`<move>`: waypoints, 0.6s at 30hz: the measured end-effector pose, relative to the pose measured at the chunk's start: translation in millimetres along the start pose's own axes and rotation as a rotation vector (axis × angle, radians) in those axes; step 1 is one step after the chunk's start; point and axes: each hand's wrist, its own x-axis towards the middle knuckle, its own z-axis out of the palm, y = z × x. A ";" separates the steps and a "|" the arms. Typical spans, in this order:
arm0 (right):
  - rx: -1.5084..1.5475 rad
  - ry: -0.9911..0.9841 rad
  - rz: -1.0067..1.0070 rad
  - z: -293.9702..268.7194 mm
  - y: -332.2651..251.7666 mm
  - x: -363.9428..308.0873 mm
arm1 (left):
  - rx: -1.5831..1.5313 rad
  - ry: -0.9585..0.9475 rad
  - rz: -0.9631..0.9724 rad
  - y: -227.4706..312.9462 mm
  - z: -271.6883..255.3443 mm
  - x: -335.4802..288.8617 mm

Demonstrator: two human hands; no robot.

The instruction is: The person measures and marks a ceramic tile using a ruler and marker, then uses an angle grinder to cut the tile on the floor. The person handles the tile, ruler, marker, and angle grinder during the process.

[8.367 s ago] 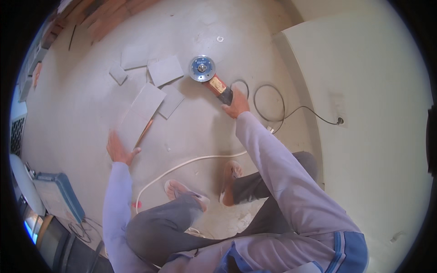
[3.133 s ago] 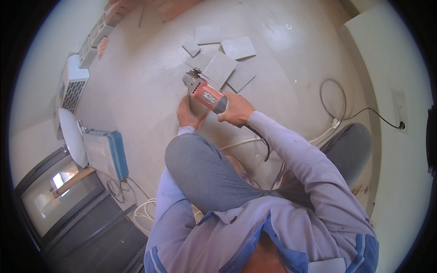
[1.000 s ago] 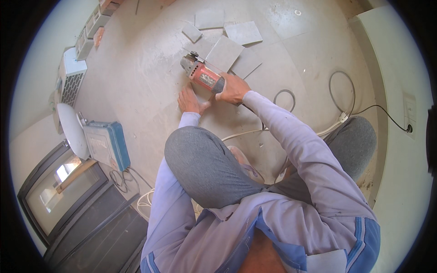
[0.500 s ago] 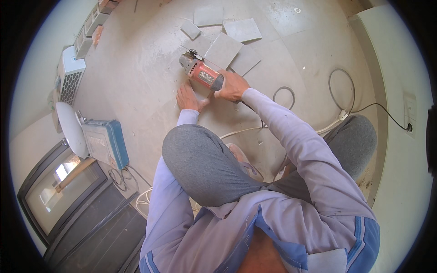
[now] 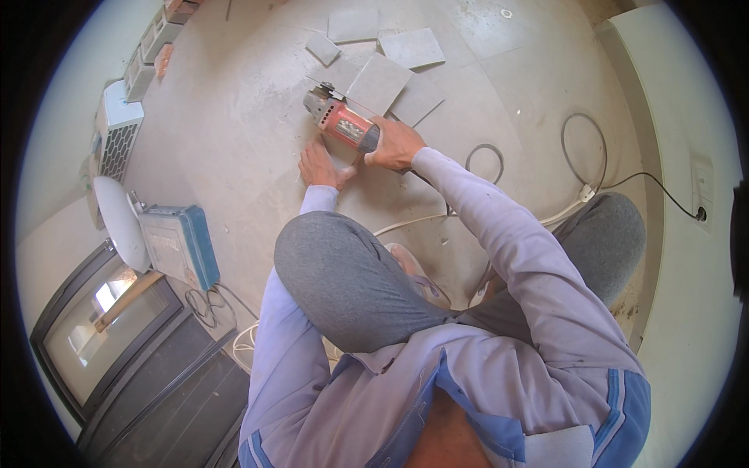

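Note:
My right hand (image 5: 396, 144) is wrapped round the rear end of a red and grey angle grinder (image 5: 343, 123). The grinder lies tilted, its head and thin disc toward the far left, just above the floor. Close beside its body, on the near left, my left hand (image 5: 318, 164) rests low at the floor with fingers stretched forward and thumb apart. What lies under those fingers is mostly hidden. Beyond the grinder are several pale grey tiles, including a large tile (image 5: 380, 83) partly covering another tile (image 5: 417, 99), and a small cut piece (image 5: 322, 49).
A grey cord (image 5: 485, 148) loops right of my forearm; a white plug connector (image 5: 587, 193) lies near my right knee. A wall socket (image 5: 702, 191) is on the right. To the left stand a blue and grey tool case (image 5: 181, 243), a dark-framed door (image 5: 105, 312) and several blocks (image 5: 158, 35).

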 end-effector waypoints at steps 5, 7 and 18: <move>-0.008 -0.016 0.011 -0.7 -1.2 0.3 | -0.020 0.014 0.000 0.7 -0.1 0.7; 0.004 -0.025 0.013 -1.0 -1.9 -0.7 | -0.028 0.046 0.015 -1.1 4.0 0.7; 0.012 -0.046 0.027 -7.2 -3.1 -3.8 | -0.008 0.031 0.007 1.3 0.8 0.1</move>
